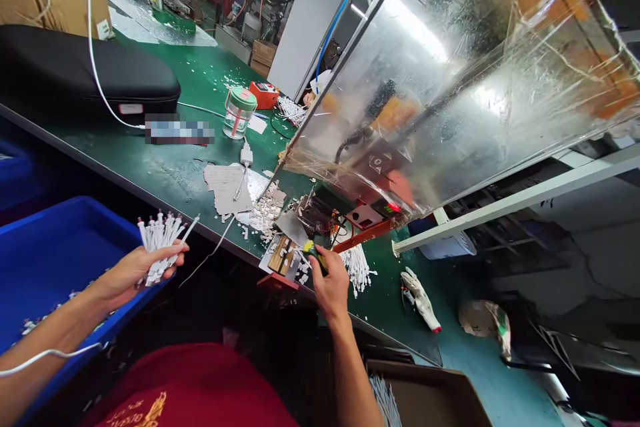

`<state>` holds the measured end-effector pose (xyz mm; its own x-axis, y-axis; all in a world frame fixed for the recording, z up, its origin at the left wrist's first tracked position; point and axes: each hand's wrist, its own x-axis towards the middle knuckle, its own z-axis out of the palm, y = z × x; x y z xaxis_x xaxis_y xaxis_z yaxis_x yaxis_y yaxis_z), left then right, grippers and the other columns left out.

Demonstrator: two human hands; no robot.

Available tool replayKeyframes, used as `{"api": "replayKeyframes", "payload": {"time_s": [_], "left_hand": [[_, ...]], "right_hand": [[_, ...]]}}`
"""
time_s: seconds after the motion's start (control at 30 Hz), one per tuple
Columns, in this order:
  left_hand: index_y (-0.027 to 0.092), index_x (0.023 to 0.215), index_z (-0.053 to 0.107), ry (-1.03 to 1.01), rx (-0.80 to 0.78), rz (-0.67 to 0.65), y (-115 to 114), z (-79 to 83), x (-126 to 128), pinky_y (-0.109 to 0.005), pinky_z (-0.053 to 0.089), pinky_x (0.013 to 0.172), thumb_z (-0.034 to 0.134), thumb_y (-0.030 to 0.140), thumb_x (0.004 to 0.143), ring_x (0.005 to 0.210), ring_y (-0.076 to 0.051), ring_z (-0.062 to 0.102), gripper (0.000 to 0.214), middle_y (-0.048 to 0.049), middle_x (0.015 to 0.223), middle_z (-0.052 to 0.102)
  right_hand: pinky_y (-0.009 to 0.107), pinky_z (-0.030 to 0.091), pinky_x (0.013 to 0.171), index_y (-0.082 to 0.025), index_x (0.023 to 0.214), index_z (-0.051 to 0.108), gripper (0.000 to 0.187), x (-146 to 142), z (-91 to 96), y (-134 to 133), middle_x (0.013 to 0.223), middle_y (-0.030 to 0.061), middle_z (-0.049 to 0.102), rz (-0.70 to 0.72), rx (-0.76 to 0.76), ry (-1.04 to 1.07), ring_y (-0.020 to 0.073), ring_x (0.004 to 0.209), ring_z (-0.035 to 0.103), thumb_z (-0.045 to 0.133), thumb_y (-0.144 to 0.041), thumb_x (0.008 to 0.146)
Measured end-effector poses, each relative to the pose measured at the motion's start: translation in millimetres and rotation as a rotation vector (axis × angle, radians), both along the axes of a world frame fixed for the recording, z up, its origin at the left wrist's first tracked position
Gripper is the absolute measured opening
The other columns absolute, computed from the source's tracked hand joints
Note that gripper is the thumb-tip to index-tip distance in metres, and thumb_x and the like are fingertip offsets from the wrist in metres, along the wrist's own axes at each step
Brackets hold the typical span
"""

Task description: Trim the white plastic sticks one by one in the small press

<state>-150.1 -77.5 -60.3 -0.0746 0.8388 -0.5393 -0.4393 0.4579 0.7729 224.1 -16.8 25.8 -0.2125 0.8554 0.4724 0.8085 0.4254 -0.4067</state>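
My left hand (pixel 137 267) is wrapped round a bunch of short white cable pieces (pixel 163 240), their tips fanning upward above the edge of the blue bin. Resting at the small machine on the bench, my right hand (pixel 331 280) grips a tool with a yellow and dark green handle (pixel 313 250); its working end is hidden. Just beyond the tool is a metal plate with a wooden block (pixel 283 255), strewn with white scraps. More white cables (pixel 357 270) lie to the right of the machine.
A blue bin (pixel 65 233) stands at the left. On the green bench (pixel 175 170) are a green-lidded jar (pixel 240 112), torn cardboard (pixel 227 188), a black case (pixel 90 73) and a white glove (pixel 420 299). A clear plastic shield (pixel 450 73) overhangs the machine. Below sits a cardboard box (pixel 435 390).
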Motion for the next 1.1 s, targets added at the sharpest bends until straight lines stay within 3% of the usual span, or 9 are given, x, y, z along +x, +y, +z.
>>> {"api": "replayKeyframes", "payload": {"time_s": [0.13, 0.27, 0.47, 0.67, 1.1], "left_hand": [[0.016, 0.1, 0.069, -0.017, -0.105, 0.115, -14, -23.6, -19, -0.014, 0.045, 0.039, 0.086, 0.039, 0.06, 0.05, -0.008, 0.057, 0.049, 0.0015, 0.072, 0.068], [0.017, 0.096, 0.071, -0.045, -0.149, 0.177, -21, -31.5, -22, -0.013, 0.046, 0.039, 0.085, 0.034, 0.059, 0.049, -0.008, 0.057, 0.043, 0.0022, 0.071, 0.068], [0.016, 0.098, 0.071, -0.072, -0.159, 0.187, -25, -27.2, -14, -0.015, 0.05, 0.045, 0.084, 0.029, 0.063, 0.052, -0.009, 0.058, 0.039, 0.0009, 0.071, 0.068], [0.015, 0.099, 0.071, -0.053, -0.153, 0.186, -24, -36.3, -17, -0.017, 0.051, 0.045, 0.082, 0.029, 0.066, 0.053, -0.01, 0.059, 0.037, -0.0006, 0.073, 0.068], [0.018, 0.099, 0.072, -0.052, -0.176, 0.136, -22, -52.0, -17, -0.016, 0.052, 0.05, 0.083, 0.033, 0.066, 0.058, -0.011, 0.061, 0.038, 0.0006, 0.078, 0.07]], "right_hand": [[0.036, 0.049, 0.085, -0.017, 0.11, 0.069, 0.035, 47, 7.6, -12, 0.1, 0.0113, 0.071, -0.145, -0.011, -0.093, 0.0232, 0.093, 0.065, 0.051, -0.042, 0.095], [0.035, 0.047, 0.082, -0.017, 0.109, 0.07, 0.038, 67, 23.6, -7, 0.097, 0.0107, 0.071, -0.235, -0.044, -0.278, 0.0237, 0.092, 0.065, 0.047, -0.045, 0.095], [0.032, 0.045, 0.076, -0.018, 0.112, 0.07, 0.033, 56, 53.5, 11, 0.095, 0.0095, 0.07, -0.269, -0.131, -0.513, 0.0233, 0.091, 0.063, 0.049, -0.038, 0.095], [0.032, 0.045, 0.077, -0.018, 0.112, 0.071, 0.029, 48, 71.7, 23, 0.099, 0.0101, 0.071, -0.222, -0.167, -0.604, 0.0233, 0.091, 0.064, 0.054, -0.033, 0.093], [0.034, 0.047, 0.083, -0.017, 0.11, 0.072, 0.027, 38, 77.6, 30, 0.103, 0.0113, 0.073, -0.194, -0.179, -0.602, 0.0247, 0.095, 0.066, 0.058, -0.031, 0.091]]}}
